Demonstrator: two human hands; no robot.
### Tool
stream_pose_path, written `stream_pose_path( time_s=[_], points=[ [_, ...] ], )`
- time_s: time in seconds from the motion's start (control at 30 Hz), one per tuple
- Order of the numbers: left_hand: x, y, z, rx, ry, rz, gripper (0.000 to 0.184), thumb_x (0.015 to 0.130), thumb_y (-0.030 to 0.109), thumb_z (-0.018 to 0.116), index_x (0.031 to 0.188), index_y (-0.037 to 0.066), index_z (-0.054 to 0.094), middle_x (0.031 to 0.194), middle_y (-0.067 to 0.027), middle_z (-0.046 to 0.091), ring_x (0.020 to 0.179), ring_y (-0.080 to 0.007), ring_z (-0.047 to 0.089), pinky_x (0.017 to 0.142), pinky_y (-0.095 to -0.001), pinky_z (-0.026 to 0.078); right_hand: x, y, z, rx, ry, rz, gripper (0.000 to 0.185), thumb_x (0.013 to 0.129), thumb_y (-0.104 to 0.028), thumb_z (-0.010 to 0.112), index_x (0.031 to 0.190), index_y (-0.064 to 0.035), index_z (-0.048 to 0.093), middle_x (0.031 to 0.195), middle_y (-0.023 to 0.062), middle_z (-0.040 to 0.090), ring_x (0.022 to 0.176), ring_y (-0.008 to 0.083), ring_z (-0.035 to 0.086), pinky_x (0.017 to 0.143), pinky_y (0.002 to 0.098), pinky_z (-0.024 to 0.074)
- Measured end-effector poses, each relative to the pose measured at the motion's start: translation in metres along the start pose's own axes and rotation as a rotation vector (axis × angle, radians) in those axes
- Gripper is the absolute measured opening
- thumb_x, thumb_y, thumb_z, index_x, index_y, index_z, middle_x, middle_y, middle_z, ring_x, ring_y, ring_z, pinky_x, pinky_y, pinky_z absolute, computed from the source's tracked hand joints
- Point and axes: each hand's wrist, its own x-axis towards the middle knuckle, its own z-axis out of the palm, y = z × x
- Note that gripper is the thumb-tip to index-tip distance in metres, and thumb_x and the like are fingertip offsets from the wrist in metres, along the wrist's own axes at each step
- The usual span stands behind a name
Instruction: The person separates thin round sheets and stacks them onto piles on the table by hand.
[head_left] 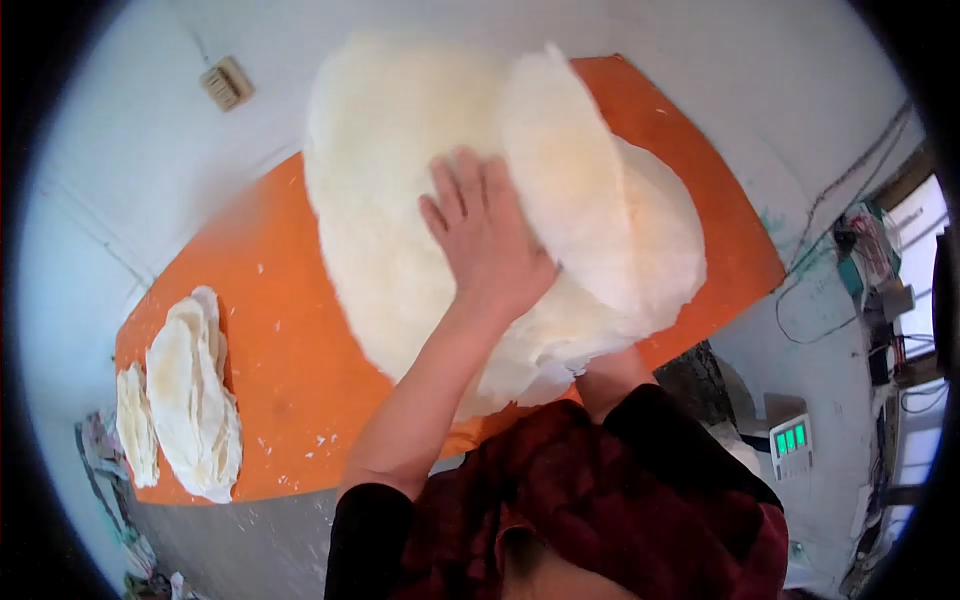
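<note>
A large cream-white soft sheet [385, 200] with ragged edges spreads over an orange table. My left hand [490, 235] lies flat on it, palm down, its fingers spread. Just to the right, a folded white piece [565, 165] stands partly raised, overlapping a stack of similar thin round sheets [665, 225]. From the lower right, my right forearm [615, 380] reaches in under the near edge of the stack. That hand is hidden beneath the sheets, so its fingers do not show. What the sheets are made of I cannot make out.
On the left of the orange table [290, 400] lie a folded white pile [195, 395] and a smaller one [137, 425]. White crumbs dot the surface. A scale with a green display [790, 440] stands at right. The wall carries a socket [227, 83] and cables [850, 190].
</note>
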Motion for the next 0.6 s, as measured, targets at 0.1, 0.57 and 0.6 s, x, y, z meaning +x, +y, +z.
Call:
stream_pose_path(
  time_s=[0.1, 0.57, 0.6],
  points=[
    [0.023, 0.064, 0.020, -0.267, 0.136, 0.170, 0.075, 0.061, 0.031, 0.066, 0.120, -0.001, 0.032, 0.128, -0.0248, 0.025, 0.119, -0.0461, 0.017, 0.094, -0.0573, 0.014, -0.036, -0.019, -0.067, -0.198, 0.082, -0.041, 0.053, 0.079, -0.041, 0.047, 0.114, -0.0014, 0.044, 0.114, 0.0172, 0.047, 0.105, 0.0290, 0.046, 0.088, 0.0379, 0.0366],
    [-0.002, 0.041, 0.233, -2.399, -0.304, -0.720, 0.062, 0.078, 0.039, 0.048, 0.127, 0.007, 0.028, 0.133, -0.0117, 0.028, 0.120, -0.0307, 0.028, 0.099, -0.0467, 0.024, 0.032, -0.007, -0.203, -1.152, 0.356, -0.459, 0.056, 0.078, -0.043, 0.047, 0.118, -0.0035, 0.041, 0.121, 0.0172, 0.043, 0.110, 0.0302, 0.042, 0.091, 0.0391, 0.0347],
    [-0.032, 0.016, 0.244, -2.498, -0.309, -0.821, 0.061, 0.080, 0.040, 0.046, 0.128, 0.008, 0.028, 0.133, -0.0105, 0.028, 0.120, -0.0296, 0.029, 0.100, -0.0464, 0.024, 0.032, 0.021, -0.189, -1.204, 0.300, -0.092, 0.057, 0.079, -0.044, 0.046, 0.122, -0.0066, 0.038, 0.126, 0.0166, 0.037, 0.115, 0.0312, 0.036, 0.094, 0.0436, 0.0299]
  ],
)
